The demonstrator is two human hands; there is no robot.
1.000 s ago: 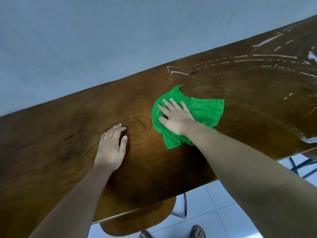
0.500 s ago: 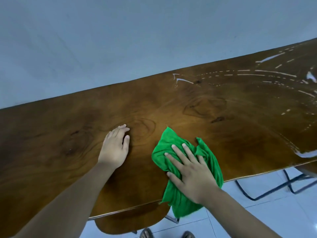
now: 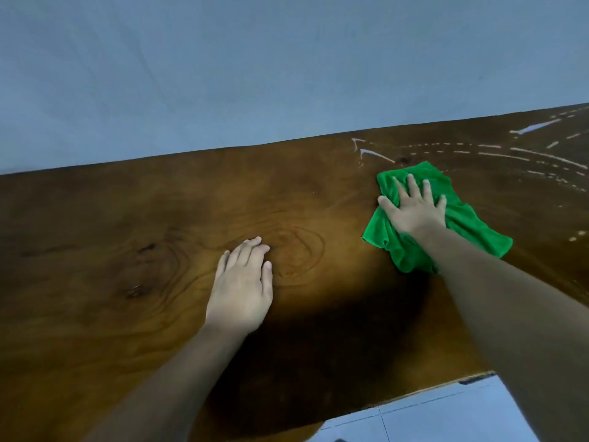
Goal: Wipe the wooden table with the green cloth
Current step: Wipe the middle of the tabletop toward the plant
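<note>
One green cloth (image 3: 471, 228) (under right hand (image 3: 414, 212))

Right hand (image 3: 414, 212) lies flat on the green cloth (image 3: 478, 231), fingers straight and spread, arm outstretched; left hand (image 3: 240, 291) rests palm-down well left of the green cloth, fingers straight and together.
</note>
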